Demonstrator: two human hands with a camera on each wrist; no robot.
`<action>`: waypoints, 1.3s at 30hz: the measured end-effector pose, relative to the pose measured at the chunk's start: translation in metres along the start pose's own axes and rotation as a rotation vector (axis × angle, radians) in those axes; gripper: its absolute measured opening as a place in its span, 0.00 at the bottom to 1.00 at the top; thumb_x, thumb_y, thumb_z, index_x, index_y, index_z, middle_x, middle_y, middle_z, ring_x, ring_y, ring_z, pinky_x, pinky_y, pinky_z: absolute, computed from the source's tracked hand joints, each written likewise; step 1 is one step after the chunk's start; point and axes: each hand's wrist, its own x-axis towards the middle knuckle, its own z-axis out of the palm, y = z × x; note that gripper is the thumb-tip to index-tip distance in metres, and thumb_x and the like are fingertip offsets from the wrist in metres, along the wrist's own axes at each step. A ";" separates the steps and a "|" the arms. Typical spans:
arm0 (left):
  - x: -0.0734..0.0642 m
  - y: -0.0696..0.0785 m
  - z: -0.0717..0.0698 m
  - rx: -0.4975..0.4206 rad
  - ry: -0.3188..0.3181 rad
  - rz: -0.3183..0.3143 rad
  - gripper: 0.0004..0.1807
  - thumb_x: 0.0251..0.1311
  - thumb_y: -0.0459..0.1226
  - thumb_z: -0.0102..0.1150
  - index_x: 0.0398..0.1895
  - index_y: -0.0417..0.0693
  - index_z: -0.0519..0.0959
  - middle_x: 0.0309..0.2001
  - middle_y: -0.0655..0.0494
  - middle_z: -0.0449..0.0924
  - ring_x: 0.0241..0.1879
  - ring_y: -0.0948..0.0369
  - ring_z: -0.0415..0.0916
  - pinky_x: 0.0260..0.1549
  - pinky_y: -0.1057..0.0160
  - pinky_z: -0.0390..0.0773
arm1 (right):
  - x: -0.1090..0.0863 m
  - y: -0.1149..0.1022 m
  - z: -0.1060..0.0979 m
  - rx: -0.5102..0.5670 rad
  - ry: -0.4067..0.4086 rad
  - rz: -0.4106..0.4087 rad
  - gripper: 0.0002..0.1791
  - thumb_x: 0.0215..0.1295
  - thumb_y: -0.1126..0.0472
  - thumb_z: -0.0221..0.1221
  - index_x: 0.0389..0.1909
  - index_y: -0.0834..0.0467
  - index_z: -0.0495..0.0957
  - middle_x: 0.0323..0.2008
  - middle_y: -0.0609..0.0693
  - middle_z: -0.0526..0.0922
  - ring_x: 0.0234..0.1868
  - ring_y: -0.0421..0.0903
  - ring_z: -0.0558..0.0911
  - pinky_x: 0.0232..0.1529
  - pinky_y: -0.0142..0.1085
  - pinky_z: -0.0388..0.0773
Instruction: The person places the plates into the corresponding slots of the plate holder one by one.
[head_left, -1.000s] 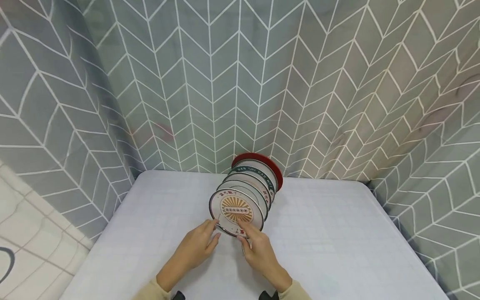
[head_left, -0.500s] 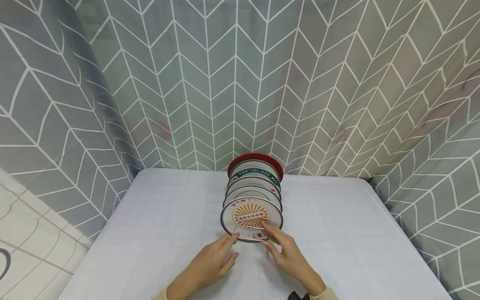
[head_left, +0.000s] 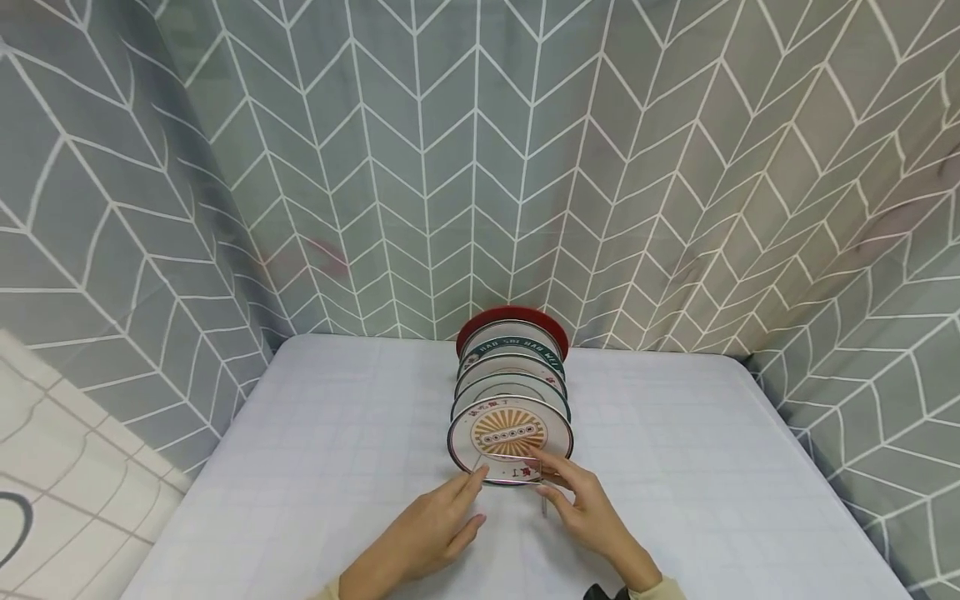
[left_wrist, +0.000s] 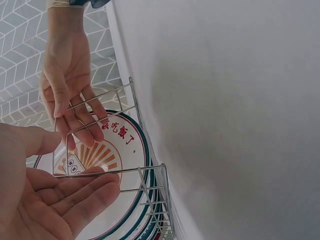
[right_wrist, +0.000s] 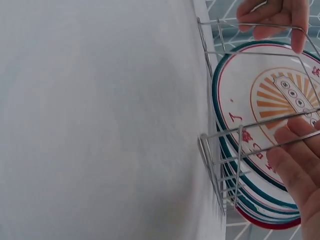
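Observation:
A silver wire dish rack [right_wrist: 203, 144] holds several white, dark-rimmed plates on edge, one behind another. The front plate [head_left: 465, 427] bears an orange sunburst and red characters. At the far end of the row stands a round piece with a red rim [head_left: 517, 314]. My left hand [head_left: 435, 523] is at the rack's near left end, its fingers fairly straight against the wire and the thumb apart. On the near right end, my right hand [head_left: 587, 510] lightly pinches the wire between thumb and fingers. The rack's lower part is mostly hidden by the plates.
A white cloth covers the table [head_left: 337, 417]. Grey curtain [head_left: 405, 183] with white chevron lines hangs close behind the rack and at the sides. White tiles [head_left: 67, 467] show past the left edge.
The rack and its plates have turned from slanting to nearly straight, the near end swinging right with both hands. Over the last half second little has moved.

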 end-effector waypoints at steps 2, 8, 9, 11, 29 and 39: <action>-0.001 0.001 0.000 0.014 -0.017 0.007 0.31 0.67 0.42 0.57 0.69 0.35 0.65 0.54 0.48 0.78 0.49 0.60 0.81 0.48 0.63 0.83 | -0.001 0.002 -0.001 0.010 -0.005 -0.018 0.27 0.63 0.74 0.59 0.64 0.69 0.69 0.53 0.62 0.82 0.52 0.55 0.84 0.50 0.43 0.84; -0.001 0.009 -0.002 0.034 -0.085 0.037 0.32 0.69 0.42 0.56 0.70 0.33 0.63 0.56 0.46 0.76 0.51 0.58 0.80 0.50 0.63 0.83 | -0.010 0.002 -0.006 0.044 -0.011 -0.007 0.26 0.63 0.75 0.58 0.64 0.70 0.69 0.54 0.62 0.81 0.54 0.48 0.83 0.51 0.42 0.84; 0.000 0.010 -0.001 0.042 -0.092 0.048 0.33 0.69 0.42 0.55 0.70 0.32 0.62 0.56 0.47 0.76 0.51 0.59 0.80 0.50 0.63 0.82 | -0.012 0.002 -0.007 0.051 -0.011 0.004 0.26 0.64 0.75 0.58 0.64 0.69 0.69 0.54 0.61 0.81 0.55 0.47 0.83 0.52 0.41 0.83; 0.002 0.012 0.000 0.061 -0.095 0.063 0.33 0.69 0.43 0.55 0.70 0.32 0.61 0.56 0.47 0.75 0.50 0.60 0.79 0.49 0.65 0.82 | -0.013 0.002 -0.010 0.057 -0.010 0.002 0.26 0.64 0.75 0.57 0.64 0.70 0.68 0.55 0.61 0.81 0.57 0.45 0.82 0.52 0.40 0.83; -0.011 0.010 -0.012 0.003 -0.098 -0.014 0.34 0.66 0.44 0.59 0.71 0.40 0.63 0.55 0.54 0.75 0.51 0.63 0.77 0.47 0.64 0.82 | -0.023 -0.011 -0.017 -0.134 0.017 -0.038 0.28 0.60 0.74 0.62 0.62 0.67 0.71 0.54 0.60 0.80 0.53 0.48 0.82 0.46 0.38 0.85; -0.018 -0.032 -0.080 0.095 0.170 -0.192 0.33 0.57 0.38 0.68 0.66 0.43 0.70 0.51 0.54 0.78 0.48 0.60 0.80 0.42 0.60 0.85 | -0.020 -0.011 -0.111 -0.415 0.139 0.022 0.25 0.60 0.78 0.60 0.59 0.61 0.76 0.51 0.57 0.83 0.50 0.39 0.82 0.48 0.16 0.76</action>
